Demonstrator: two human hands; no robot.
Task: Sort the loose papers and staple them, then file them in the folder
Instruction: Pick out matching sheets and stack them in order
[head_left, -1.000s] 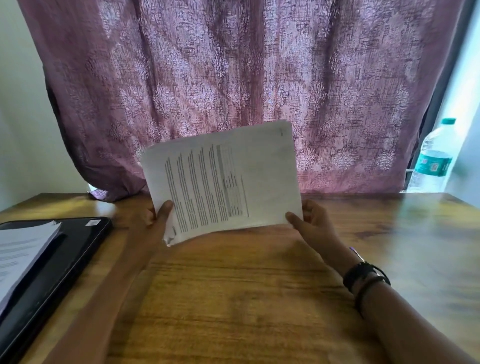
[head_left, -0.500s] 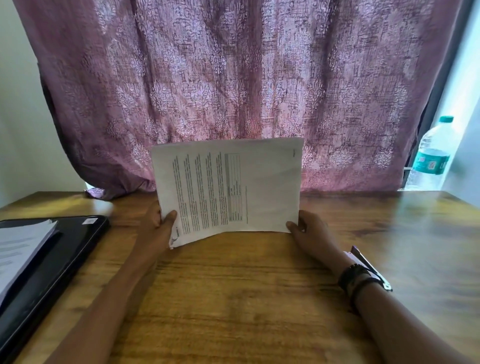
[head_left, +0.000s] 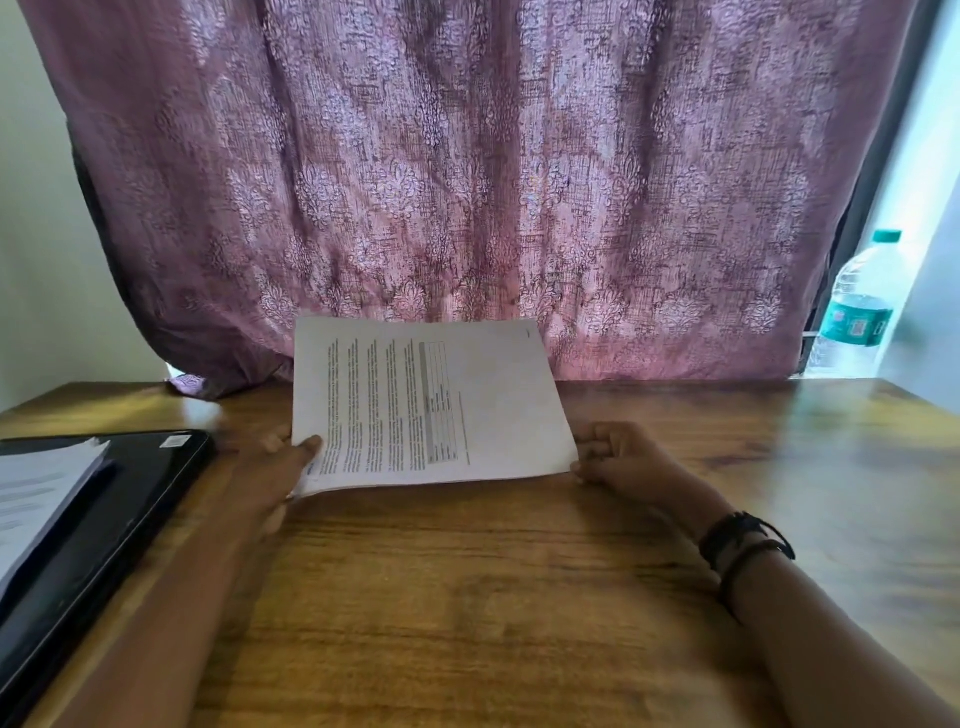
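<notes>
Squaring the papers (head_left: 431, 405) on the table (head_left: 467, 597) mid-frame: left hand (head_left: 275, 467) and right hand (head_left: 623, 457) each pinch a lower corner, fingers (head_left: 605, 435) curled. Stapling likely comes next, once the edges align.

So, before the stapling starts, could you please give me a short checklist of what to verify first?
1. Grip on the white printed paper stack: left hand pinches its left edge, right hand holds its right corner: ok.
2. Sheet edges squared: cannot tell.
3. Stack's lower edge down on the brown wooden table: cannot tell.
4. Stapler in view: not ok, none visible.
5. Black folder ready at the left, with a second white paper pile lying on it: ok.
6. Clear plastic water bottle upright at the far right, apart from the papers: ok.
</notes>
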